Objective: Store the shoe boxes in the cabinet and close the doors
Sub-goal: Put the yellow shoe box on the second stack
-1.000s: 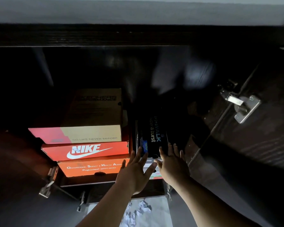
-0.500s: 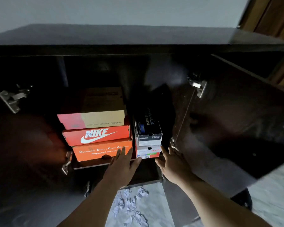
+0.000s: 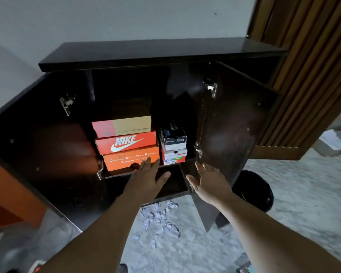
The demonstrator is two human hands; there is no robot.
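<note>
A dark cabinet (image 3: 161, 54) stands open, with its left door (image 3: 39, 146) and right door (image 3: 236, 123) swung out. Inside on the shelf, a tan and pink box (image 3: 124, 125) lies on a red Nike box (image 3: 126, 142), which lies on an orange safety-shoe box (image 3: 126, 160). To their right a black box (image 3: 173, 136) sits on a white and red box (image 3: 173, 157). My left hand (image 3: 148, 180) hovers flat and empty in front of the orange box. My right hand (image 3: 209, 180) is spread, empty, beside the right door's lower edge.
Crumpled paper (image 3: 159, 221) lies on the marble floor below the cabinet. A black round bin (image 3: 254, 190) stands behind the right door. A slatted wooden panel (image 3: 307, 75) rises at the right, with papers (image 3: 335, 142) on the floor beyond it.
Both hands have drawn back out of the cabinet, away from the black box. The view has pulled back and now takes in the whole cabinet and both doors.
</note>
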